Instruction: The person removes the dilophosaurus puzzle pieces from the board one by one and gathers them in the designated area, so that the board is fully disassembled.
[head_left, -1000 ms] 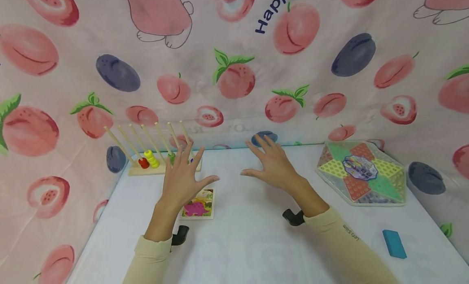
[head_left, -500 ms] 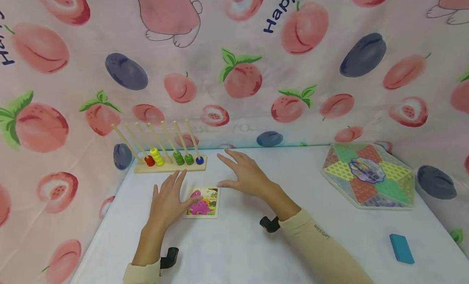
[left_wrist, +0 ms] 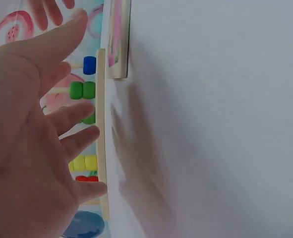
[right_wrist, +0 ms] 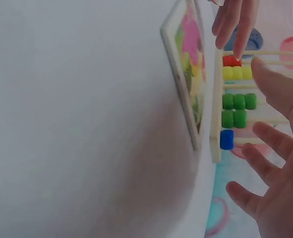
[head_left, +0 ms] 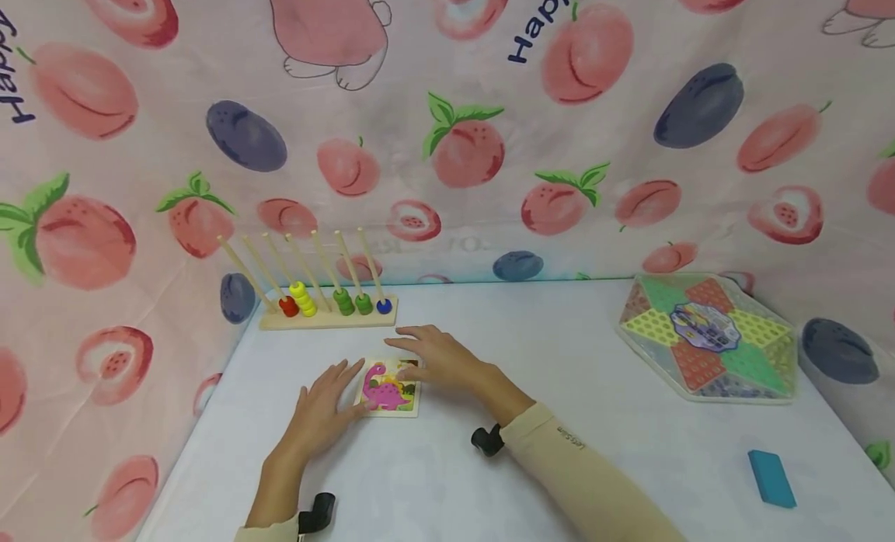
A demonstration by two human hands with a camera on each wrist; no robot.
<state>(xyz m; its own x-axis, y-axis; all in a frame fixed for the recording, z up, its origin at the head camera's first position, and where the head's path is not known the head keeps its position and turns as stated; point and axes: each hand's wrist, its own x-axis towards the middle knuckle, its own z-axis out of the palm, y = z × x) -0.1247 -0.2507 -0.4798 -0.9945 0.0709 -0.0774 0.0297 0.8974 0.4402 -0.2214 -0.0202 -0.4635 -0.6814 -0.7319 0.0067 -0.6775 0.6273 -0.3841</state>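
Observation:
A small square dinosaur puzzle (head_left: 388,398) in a pale wooden frame lies flat on the white table. My left hand (head_left: 318,414) hovers at its left side, fingers spread and thumb over the puzzle's lower left corner. Over its upper right corner is my right hand (head_left: 444,363), its fingers extended and apart. In the left wrist view, a gap shows between the left hand (left_wrist: 32,114) and the puzzle's edge (left_wrist: 119,49). The right wrist view shows the right hand (right_wrist: 280,163) above the puzzle (right_wrist: 188,74), holding nothing.
Behind the puzzle stands a wooden bead counter (head_left: 329,318) with upright rods and red, yellow, green and blue beads. A hexagonal clear case (head_left: 706,336) with coloured panels lies at the right rear. Nearer on the right is a blue block (head_left: 772,478). A fruit-patterned cloth (head_left: 419,138) hangs behind the table.
Both hands have come down and nearer to the puzzle. The right hand moved left and toward the person; the left hand lowered beside the puzzle. The head view shifted slightly.

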